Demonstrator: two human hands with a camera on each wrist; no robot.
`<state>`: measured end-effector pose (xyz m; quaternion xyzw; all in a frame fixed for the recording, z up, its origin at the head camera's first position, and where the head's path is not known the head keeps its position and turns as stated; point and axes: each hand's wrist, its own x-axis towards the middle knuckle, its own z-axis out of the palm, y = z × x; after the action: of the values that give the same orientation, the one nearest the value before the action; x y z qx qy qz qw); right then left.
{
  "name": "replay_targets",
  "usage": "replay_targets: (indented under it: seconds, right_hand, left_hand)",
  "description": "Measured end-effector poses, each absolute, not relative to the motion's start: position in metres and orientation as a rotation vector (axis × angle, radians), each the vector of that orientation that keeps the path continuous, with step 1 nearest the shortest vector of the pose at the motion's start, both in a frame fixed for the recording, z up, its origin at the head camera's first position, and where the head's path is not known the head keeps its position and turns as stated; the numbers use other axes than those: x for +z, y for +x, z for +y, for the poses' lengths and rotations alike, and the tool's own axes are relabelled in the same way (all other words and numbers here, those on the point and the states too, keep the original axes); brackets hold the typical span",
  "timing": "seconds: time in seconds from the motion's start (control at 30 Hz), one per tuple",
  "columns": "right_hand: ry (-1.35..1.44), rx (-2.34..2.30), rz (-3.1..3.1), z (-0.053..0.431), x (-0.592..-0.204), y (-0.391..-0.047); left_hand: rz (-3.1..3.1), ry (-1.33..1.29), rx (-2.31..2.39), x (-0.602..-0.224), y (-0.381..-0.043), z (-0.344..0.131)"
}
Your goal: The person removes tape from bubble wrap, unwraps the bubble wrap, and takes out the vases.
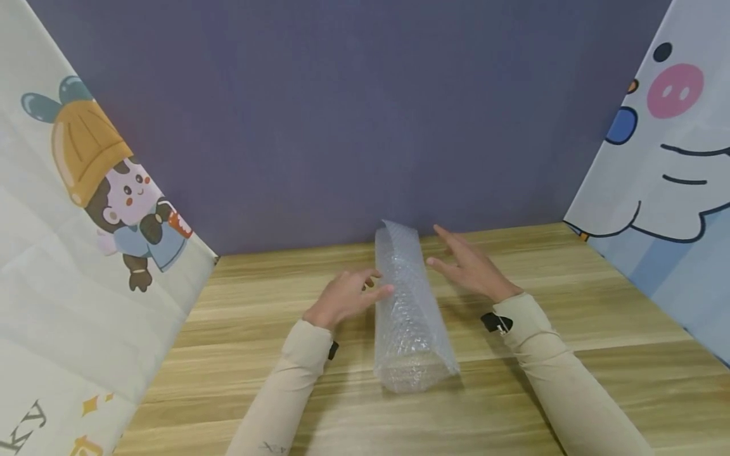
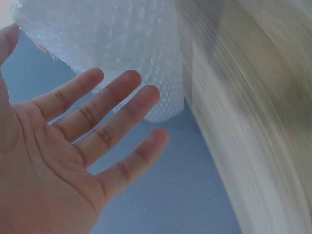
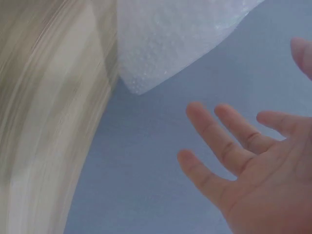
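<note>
Our left sleeve (image 1: pixel 285 392), nearest, leads to our left hand (image 1: pixel 346 296): fingers loosely spread, gripping nothing, perhaps touching the bubble wrap (image 1: pixel 406 304) on the table (image 1: pixel 211 361); our right hand (image 1: pixel 473 267), spread and empty, hovers just beside. Light, even pressure from both sides should suit.

L grip (image 1: pixel 345 296), R grip (image 1: pixel 474 269), fingers (image 2: pixel 112 91) spread

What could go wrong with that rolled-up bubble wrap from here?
The bubble wrap might roll or slide on the table, since neither the left hand nor the right hand grips it. It could also spring open: its edge ends in a loose corner, and I can see no tape.
</note>
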<state>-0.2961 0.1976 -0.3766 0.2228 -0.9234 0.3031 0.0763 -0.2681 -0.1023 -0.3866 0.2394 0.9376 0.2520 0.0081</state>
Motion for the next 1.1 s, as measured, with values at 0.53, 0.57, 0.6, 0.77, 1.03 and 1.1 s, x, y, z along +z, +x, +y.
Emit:
replay_targets:
  seconds: [0.53,0.57,0.6,0.77,1.03,1.1]
  right_hand:
    - [0.836,0.914,-2.665,0.156,-0.367,-0.278]
    - [0.836,0.904,-2.669,0.153,-0.367,-0.278]
    - [0.832,0.896,-2.675,0.15,-0.366,-0.278]
    - [0.789,0.886,-2.705,0.137,-0.363,-0.275]
    - [0.784,0.79,-2.74,0.129,-0.364,-0.275]
    - [0.768,0.737,-2.722,0.129,-0.363,-0.275]
  left_hand:
    - [2.896,0.663,0.795,-0.393,-0.251,-0.095]
    - [2.9,0.663,0.791,-0.394,-0.249,-0.094]
    - [2.907,0.665,0.785,-0.394,-0.247,-0.093]
    - [2.939,0.706,0.763,-0.398,-0.238,-0.085]
    - [3.04,0.781,0.684,-0.402,-0.23,-0.076]
    - [3.06,0.782,0.668,-0.402,-0.23,-0.074]
